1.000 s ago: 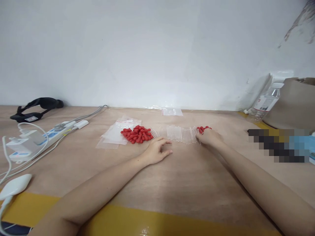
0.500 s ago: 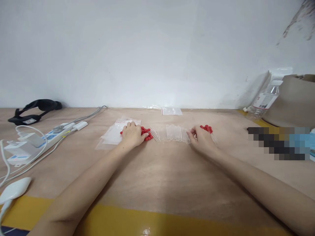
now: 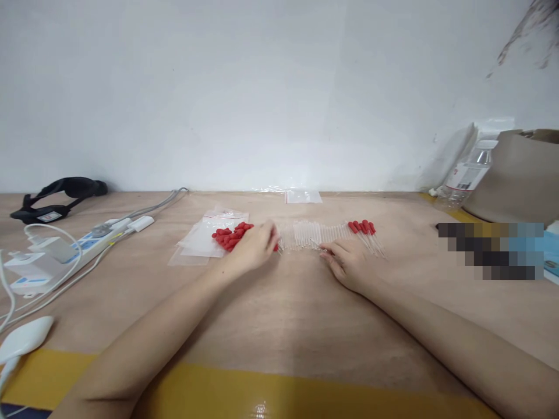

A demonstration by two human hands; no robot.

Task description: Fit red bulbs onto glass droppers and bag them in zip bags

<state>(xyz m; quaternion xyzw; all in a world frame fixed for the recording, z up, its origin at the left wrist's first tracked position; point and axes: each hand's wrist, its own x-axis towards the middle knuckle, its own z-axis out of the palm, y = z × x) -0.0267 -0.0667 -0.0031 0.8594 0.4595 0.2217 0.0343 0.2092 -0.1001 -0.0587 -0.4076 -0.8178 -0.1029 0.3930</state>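
Observation:
My left hand is curled at the right edge of a pile of red rubber bulbs, its fingertips pinched on one red bulb. My right hand rests on the wooden table just in front of a row of clear thin tubes, and its fingers pinch the end of one tube. The two hands sit close together, fingertips pointing toward each other. Several finished droppers with red tops lie at the right end of the row, behind my right hand.
Small clear zip bags lie left of the bulbs, another bag by the wall. A power strip with plugs and cables, a black strap and a white device are at the left. A water bottle and brown bag stand at the right.
My left hand went from the table to the bulb pile, then came back right with a bulb. My right hand left the finished droppers and moved left along the tube row.

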